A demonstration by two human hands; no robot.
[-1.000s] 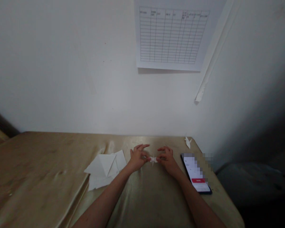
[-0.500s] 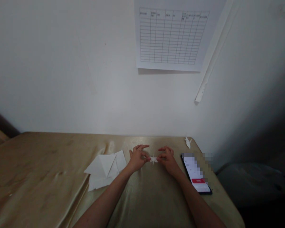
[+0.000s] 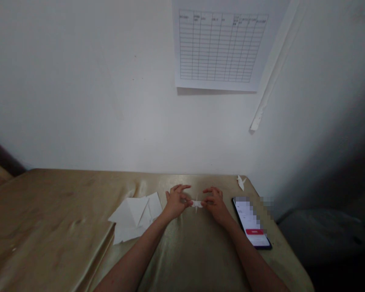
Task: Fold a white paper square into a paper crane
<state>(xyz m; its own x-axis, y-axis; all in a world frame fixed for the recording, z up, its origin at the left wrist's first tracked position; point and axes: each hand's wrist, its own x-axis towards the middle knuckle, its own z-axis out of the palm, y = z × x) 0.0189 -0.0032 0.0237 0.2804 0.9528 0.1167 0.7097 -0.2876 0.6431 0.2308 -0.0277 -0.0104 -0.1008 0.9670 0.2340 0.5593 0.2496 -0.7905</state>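
Note:
A small white origami crane [image 3: 196,204] is stretched between my two hands, its thin points sticking up and down at the middle. My left hand [image 3: 178,199] pinches its left wing between thumb and forefinger, the other fingers lifted away. On the opposite side, my right hand [image 3: 214,202] grips the right wing the same way. Another white folded paper crane [image 3: 241,183] lies by the far right corner of the table. Left of my hands are several overlapping sheets of white paper [image 3: 130,219], some with creases.
A smartphone [image 3: 252,223] with a lit screen lies right of my right hand. The gold-brown cover [image 3: 194,255] on the table has wrinkles and folds at the left. Behind rises a white wall [image 3: 79,101] with a printed table sheet [image 3: 217,48] on it.
Hardly anything differs. Both hands keep their pinch on the crane, with only a very slight shift of the wings.

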